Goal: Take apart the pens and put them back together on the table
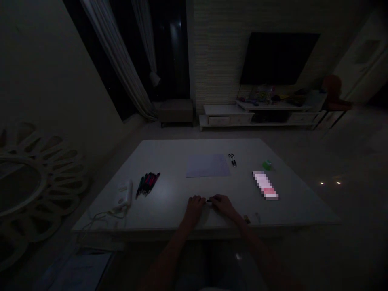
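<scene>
Near the front edge of the white table, my left hand (195,206) and my right hand (222,204) come close together. Between them shows a small black-and-white pen (209,201), its ends covered by my fingers. The fingers of both hands are closed on it, one hand at each end. Beyond the hands lies a sheet of paper (207,165), flat on the tabletop. Two black-and-white pens (232,160) rest side by side just right of the paper. Dim light hides the finer detail of the fingers.
A pile of dark and coloured pens (147,184) lies on the left of the table (169,210). Beside it are a white power strip (123,195) and cables. On the right are a lit phone (266,186), a green container (267,164) and small bits (247,219) near the edge.
</scene>
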The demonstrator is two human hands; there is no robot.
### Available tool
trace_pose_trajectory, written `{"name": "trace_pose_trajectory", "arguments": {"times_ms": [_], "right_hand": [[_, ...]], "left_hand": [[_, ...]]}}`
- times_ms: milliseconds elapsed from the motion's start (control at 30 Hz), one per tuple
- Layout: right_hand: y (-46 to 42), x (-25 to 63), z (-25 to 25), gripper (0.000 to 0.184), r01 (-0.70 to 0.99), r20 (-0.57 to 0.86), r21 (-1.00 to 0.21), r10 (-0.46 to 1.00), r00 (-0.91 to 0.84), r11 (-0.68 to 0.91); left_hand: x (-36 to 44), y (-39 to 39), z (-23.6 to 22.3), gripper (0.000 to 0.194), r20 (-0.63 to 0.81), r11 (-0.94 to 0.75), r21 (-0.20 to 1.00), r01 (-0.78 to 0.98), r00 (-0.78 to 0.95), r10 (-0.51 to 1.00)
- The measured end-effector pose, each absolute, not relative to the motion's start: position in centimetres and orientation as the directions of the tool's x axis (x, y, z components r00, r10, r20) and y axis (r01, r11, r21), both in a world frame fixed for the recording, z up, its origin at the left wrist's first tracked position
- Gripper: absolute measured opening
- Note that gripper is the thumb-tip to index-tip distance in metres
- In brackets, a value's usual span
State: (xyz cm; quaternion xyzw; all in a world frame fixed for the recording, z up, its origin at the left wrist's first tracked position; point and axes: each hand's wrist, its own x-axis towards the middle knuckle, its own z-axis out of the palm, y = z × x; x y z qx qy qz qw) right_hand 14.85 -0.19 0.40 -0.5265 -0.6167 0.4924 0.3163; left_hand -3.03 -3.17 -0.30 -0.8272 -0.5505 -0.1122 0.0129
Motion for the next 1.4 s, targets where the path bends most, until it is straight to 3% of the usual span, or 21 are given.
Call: {"name": "trace_pose_trajectory", "arguments": {"times_ms": [400, 533, 700, 833, 1200, 1300, 1400], "right_hand": [[-0.12, 15.01, 0.08, 0.042, 0.373, -0.134, -0.927, 0.964, -0.230, -0.040], [-0.24, 15.01, 0.39, 0.033, 0.309, -0.046, -0.950, 0.964, -0.263, 0.039], [0.18, 15.04, 0.03, 0.043, 0.346, -0.166, -0.936, 0.949, -0.268, -0.066], [0.24, 15.11, 0.01, 0.039, 0.319, -0.098, -0.948, 0.950, -0.298, 0.003], [0.23, 14.84, 0.26, 0.044, 0.280, -0.119, -0.959, 0.953, -0.278, -0.039], [0.53, 14.89, 0.15, 0.038, 0.268, -0.038, -0.963, 0.962, -0.270, 0.038], [0.66, 14.91, 0.26, 0.042, 0.272, -0.096, -0.962, 0.955, -0.280, -0.017]], "left_hand": [[-2.82, -3.20, -0.32, 0.019, 0.202, -0.401, 0.088, 0.912, 0.378, 0.903], [-2.89, -3.27, -0.40, 0.019, 0.200, -0.396, 0.092, 0.914, 0.373, 0.906], [-3.01, -3.20, -0.79, 0.018, 0.203, -0.403, 0.095, 0.910, 0.379, 0.903], [-3.02, -3.10, -0.94, 0.019, 0.205, -0.403, 0.099, 0.910, 0.378, 0.903], [-2.92, -3.05, -0.50, 0.017, 0.230, -0.367, 0.087, 0.926, 0.340, 0.912], [-2.92, -3.06, -0.46, 0.016, 0.248, -0.370, 0.085, 0.925, 0.340, 0.907], [-2.93, -3.00, -0.54, 0.016, 0.262, -0.366, 0.071, 0.928, 0.337, 0.904]]}}
